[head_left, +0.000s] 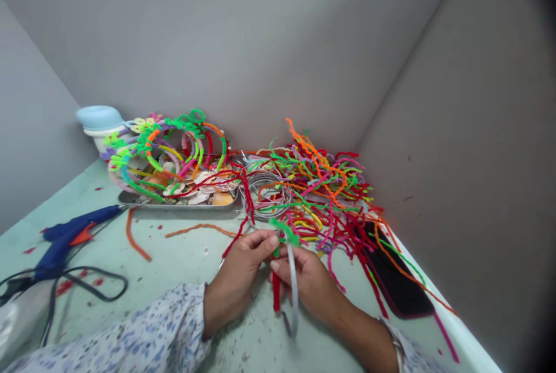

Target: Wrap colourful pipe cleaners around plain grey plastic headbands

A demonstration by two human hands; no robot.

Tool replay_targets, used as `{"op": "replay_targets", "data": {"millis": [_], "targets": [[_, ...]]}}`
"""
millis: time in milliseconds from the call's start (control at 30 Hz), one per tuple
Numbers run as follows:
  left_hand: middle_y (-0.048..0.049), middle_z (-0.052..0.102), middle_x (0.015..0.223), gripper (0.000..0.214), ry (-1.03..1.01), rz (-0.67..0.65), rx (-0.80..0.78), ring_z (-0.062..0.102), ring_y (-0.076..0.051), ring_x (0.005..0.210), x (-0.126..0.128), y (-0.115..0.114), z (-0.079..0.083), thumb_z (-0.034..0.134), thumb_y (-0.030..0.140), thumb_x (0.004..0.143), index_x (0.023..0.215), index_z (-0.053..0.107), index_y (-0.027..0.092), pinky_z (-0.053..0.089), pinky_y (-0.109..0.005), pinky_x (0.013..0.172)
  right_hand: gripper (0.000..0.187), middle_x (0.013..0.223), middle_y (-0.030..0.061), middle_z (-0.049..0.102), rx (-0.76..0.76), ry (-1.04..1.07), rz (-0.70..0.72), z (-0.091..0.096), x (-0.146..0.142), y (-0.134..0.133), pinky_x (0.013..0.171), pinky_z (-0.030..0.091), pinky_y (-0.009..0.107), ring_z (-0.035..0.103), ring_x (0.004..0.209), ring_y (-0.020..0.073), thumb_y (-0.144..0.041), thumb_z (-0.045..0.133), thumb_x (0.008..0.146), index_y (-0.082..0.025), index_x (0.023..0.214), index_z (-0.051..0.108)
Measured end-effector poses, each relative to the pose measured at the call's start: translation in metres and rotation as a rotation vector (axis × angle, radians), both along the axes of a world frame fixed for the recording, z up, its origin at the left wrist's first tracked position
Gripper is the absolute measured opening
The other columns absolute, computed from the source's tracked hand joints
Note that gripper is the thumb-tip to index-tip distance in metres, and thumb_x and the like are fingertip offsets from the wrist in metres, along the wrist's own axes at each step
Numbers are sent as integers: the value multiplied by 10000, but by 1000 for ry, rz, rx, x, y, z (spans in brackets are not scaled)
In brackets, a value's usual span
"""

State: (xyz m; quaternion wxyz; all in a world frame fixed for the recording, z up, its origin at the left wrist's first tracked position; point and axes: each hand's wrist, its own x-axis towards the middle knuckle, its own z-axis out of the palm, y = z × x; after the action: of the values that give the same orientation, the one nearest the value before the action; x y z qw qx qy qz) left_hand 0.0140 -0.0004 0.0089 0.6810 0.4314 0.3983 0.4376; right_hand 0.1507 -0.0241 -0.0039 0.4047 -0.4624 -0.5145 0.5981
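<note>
A curved grey headband (294, 292) is held over the near middle of the table, one leg of it wrapped in red pipe cleaner (276, 291). My left hand (241, 269) pinches a green pipe cleaner (284, 231) against the band, thumb and forefinger pressed together. Around the band itself my right hand (313, 280) is closed, its thumb beside the red wrapping. The two hands nearly touch. Fingers hide where the green piece meets the band. Red pipe cleaners (247, 193) trail just behind my left hand.
Behind lies a tangled heap of coloured pipe cleaners (330, 170), with coiled grey wire (269, 199) beside it. Fuzzy wrapped headbands (152, 150) rest on a metal tray (182, 207) of shells. At left is a blue glue gun (65, 240) with its cord; a dark phone (399, 280) sits right.
</note>
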Motion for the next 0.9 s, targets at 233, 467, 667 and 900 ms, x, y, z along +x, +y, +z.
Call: {"op": "replay_targets", "data": {"millis": [233, 467, 667, 900], "targets": [[10, 580, 695, 177, 139, 72, 102, 513, -120, 643, -3, 3, 5, 659, 322, 771, 758, 613, 151, 410, -224, 620, 72, 603, -57, 475, 129, -99, -84, 7, -4, -6, 497, 365, 204, 434, 519, 92, -231, 579, 809, -170, 843, 595], [-1, 597, 688, 158, 362, 130, 252, 532, -140, 648, -7, 5, 0, 634, 305, 776, 724, 598, 160, 419, -240, 617, 74, 571, -65, 421, 222, -256, -119, 1, -4, -6, 484, 328, 216, 389, 502, 99, -219, 509, 828, -183, 805, 570], [15, 555, 664, 153, 425, 132, 276, 492, -132, 624, -8, 4, 1, 607, 298, 782, 707, 567, 170, 398, -232, 589, 71, 545, -73, 378, 276, -377, -112, 2, -4, -7, 482, 308, 220, 360, 489, 100, -199, 498, 808, -189, 754, 543], [37, 498, 584, 183, 455, 161, 294, 428, -113, 556, -6, 1, 6, 619, 308, 752, 649, 545, 176, 344, -209, 517, 91, 537, -76, 370, 329, -456, -94, 2, -2, -7, 478, 296, 216, 355, 485, 98, -174, 506, 798, -200, 711, 507]]}}
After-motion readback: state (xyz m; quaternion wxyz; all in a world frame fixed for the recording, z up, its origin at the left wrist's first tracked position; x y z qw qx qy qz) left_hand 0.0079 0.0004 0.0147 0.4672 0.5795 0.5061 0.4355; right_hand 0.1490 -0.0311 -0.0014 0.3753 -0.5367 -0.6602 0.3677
